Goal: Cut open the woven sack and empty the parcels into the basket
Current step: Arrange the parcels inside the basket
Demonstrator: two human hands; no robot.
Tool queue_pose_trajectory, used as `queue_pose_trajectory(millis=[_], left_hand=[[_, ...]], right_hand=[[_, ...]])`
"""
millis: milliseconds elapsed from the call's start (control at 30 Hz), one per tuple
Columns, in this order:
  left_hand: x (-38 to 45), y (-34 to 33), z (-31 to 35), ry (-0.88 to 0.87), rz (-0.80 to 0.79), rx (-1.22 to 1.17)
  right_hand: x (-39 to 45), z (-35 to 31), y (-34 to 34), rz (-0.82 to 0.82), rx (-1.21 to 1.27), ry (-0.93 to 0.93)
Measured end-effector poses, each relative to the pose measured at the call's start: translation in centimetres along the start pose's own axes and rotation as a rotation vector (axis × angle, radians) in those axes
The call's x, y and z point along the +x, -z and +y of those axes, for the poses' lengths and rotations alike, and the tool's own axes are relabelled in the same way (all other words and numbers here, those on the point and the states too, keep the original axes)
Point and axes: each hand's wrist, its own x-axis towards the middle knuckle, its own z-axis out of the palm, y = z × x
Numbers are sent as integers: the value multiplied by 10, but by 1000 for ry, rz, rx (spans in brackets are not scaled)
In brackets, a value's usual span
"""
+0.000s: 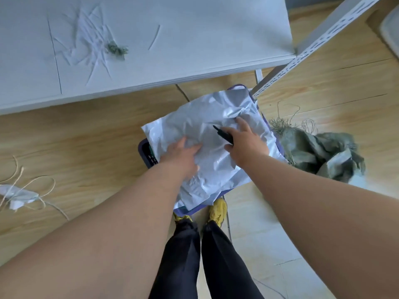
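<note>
Left hand (pixel 183 156): I see it laid flat on the grey parcels (pixel 207 134), fingers spread and straight, pressing the plastic.
Right hand (pixel 246 141): I see it resting on the same parcels, its thumb and palm holding a black cutter (pixel 223 134); the other fingers reach forward onto the wrapping.
Cutter: dark tip points up and left, away from the wrist, and lies over the plastic.
Parcels: crumpled grey mailing bags piled in the purple basket (pixel 144 151), overhanging its rim on most sides.
Basket: on the wooden floor, just ahead of my yellow shoes (pixel 218 210).
Woven sack (pixel 319 154): green, slack and crumpled on the floor, just right of the basket, frayed threads at its edge.
White table (pixel 194 39): above the basket; carries white strips and a green tuft.
Floor, left: loose twine (pixel 32 186) and a white scrap.
</note>
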Motion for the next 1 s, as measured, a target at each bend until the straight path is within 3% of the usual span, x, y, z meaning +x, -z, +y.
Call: queue_pose_trajectory(millis=[133, 267, 600, 1000], left_hand=[[20, -24, -2, 16, -164, 73], [33, -33, -10, 9, -207, 78], [-11, -29, -18, -42, 17, -124], [-67, 4, -1, -29, -6, -174]], right_hand=[[16, 6, -24, -99, 28, -23], [27, 5, -34, -157, 32, -20], [4, -1, -8, -92, 19, -10], [-54, 6, 30, 68, 124, -3]])
